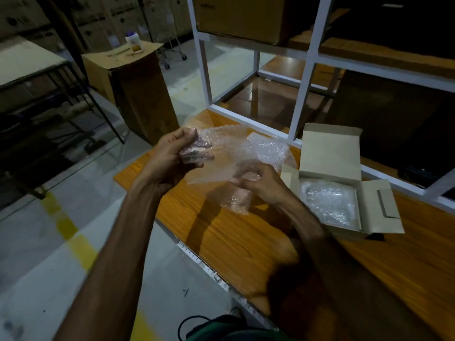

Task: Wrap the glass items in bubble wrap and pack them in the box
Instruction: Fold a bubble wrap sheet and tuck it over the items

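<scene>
Clear bubble wrap (236,153) is held up above the wooden surface (234,232), stretched between both hands. The left hand (172,156) grips its left edge, thumb on the near side and fingers (197,153) showing through the film behind it. The right hand (258,180) pinches the lower right part of the sheet between thumb and curled fingers, and a flap of wrap hangs below it toward the surface. Whether a glass item sits inside the sheet cannot be told; the film is blurred there.

Just right of the right hand, a small cardboard box (330,153) stands open on the surface, lid tilted up at the back and a side flap (381,207) spread out to the right. A bundle (327,205) of bubble wrap lies inside it. A white frame (302,82) rises from the surface behind the box. On the floor to the left stands a tall carton (138,89) with a jar (134,43) on top.
</scene>
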The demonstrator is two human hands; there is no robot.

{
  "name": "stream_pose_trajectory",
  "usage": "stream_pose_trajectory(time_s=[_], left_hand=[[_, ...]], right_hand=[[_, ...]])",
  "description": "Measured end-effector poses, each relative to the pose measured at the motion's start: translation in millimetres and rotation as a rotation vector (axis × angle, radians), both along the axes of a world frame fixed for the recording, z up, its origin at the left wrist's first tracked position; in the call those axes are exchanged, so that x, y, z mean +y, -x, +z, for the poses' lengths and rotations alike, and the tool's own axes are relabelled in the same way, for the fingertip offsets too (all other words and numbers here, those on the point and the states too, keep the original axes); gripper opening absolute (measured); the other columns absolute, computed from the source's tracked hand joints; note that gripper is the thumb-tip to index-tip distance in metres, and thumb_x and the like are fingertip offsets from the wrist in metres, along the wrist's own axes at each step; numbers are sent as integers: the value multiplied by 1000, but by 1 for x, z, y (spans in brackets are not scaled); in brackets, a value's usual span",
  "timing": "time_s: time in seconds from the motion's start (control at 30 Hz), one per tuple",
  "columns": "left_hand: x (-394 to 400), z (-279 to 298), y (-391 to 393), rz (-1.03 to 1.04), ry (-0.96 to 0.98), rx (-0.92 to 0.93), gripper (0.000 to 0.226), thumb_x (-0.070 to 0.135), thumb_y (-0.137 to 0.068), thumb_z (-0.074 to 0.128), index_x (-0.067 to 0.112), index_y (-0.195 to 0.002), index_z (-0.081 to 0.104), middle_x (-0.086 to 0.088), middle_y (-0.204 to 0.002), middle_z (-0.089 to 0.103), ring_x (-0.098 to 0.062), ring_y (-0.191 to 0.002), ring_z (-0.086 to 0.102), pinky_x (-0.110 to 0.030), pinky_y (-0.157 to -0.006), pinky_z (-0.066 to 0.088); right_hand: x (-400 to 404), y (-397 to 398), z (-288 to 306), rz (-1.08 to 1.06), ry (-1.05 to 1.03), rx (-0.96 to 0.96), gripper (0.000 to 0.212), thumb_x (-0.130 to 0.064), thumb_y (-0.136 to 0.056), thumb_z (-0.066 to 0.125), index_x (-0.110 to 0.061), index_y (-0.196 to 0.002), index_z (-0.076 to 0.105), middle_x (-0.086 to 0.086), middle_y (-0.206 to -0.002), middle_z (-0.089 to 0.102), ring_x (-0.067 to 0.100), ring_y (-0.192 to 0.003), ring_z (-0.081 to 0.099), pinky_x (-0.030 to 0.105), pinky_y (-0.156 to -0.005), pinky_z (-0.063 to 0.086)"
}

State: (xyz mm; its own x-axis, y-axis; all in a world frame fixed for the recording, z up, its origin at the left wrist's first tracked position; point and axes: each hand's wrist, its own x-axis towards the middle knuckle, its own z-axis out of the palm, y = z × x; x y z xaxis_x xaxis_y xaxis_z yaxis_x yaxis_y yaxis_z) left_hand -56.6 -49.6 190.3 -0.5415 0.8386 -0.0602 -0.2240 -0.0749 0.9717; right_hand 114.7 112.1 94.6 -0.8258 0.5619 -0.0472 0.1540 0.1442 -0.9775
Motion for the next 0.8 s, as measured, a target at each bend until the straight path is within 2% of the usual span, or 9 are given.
stream_pose_trajectory(time_s=[0.1, 0.17, 0.23, 0.33, 0.4, 0.5, 0.63, 0.73, 0.8], left_hand=[[5, 6, 2, 112, -26, -47, 42, 38, -104, 59, 3, -126, 61, -13, -111, 73, -28, -96, 75, -29, -67, 61], [8, 3, 0, 126, -31, -49, 71, 52, -95, 66, 3, -144, 51, -15, -130, 69, -31, -115, 71, -35, -77, 62], [7, -7, -9, 120, 45, 55, 84, 58, -87, 73, 16, -154, 44, -11, -139, 66, -29, -123, 67, -43, -87, 60], [3, -33, -27, 76, 197, 99, 124, 65, -53, 95, 37, -158, 35, -8, -148, 56, -29, -128, 62, -57, -109, 47], [0, -48, -38, -1, 263, 59, 135, 60, -42, 101, 42, -158, 34, -10, -156, 46, -31, -133, 57, -61, -116, 41], [0, -59, -55, -75, 233, -7, 116, 39, -59, 96, 44, -157, 35, -11, -150, 51, -32, -123, 66, -55, -102, 55], [2, -55, -71, -122, 40, -74, 93, 34, -76, 81, 43, -158, 38, 1, -146, 54, -32, -126, 67, -53, -103, 56], [1, -52, -82, -143, 12, 83, 76, 16, -84, 81, 26, -152, 51, -8, -144, 64, -34, -128, 65, -55, -106, 54], [3, -52, -90, -71, 21, 179, 58, 12, -87, 78, 16, -142, 61, -10, -141, 66, -35, -124, 67, -57, -105, 54]], right_hand=[[-4, -6, 9, -45, -14, 77, 15, -28, -91, 81, -17, -101, 77, -2, -128, 71, 15, -125, 62, 38, -106, 49], [-6, -11, 24, -55, 42, 120, 18, -27, -94, 78, -13, -105, 78, 0, -115, 77, 12, -113, 70, 34, -102, 54], [-7, -14, 37, -97, 90, 150, 19, -26, -94, 77, -10, -104, 77, 2, -102, 80, 10, -100, 74, 26, -91, 57], [-4, -20, 51, -218, 120, 171, 19, -32, -94, 77, -13, -98, 78, -2, -89, 80, 2, -87, 74, 14, -77, 54], [-1, -25, 56, -270, 141, 167, 18, -34, -95, 76, -16, -96, 78, -2, -87, 80, 6, -87, 75, 25, -81, 58], [4, -32, 56, -311, 168, 137, 18, -34, -95, 75, -17, -95, 78, 0, -91, 81, 18, -95, 76, 46, -96, 59], [8, -39, 52, -445, 204, 120, 15, -33, -95, 77, -19, -99, 77, -5, -97, 79, 14, -99, 73, 46, -99, 59], [11, -45, 49, -515, 252, 145, 7, -33, -94, 78, -32, -93, 71, -8, -100, 76, 20, -102, 73, 53, -95, 61], [12, -51, 47, -481, 262, 126, 28, -40, -91, 80, -35, -116, 69, -5, -123, 71, 24, -111, 70, 55, -92, 62]])
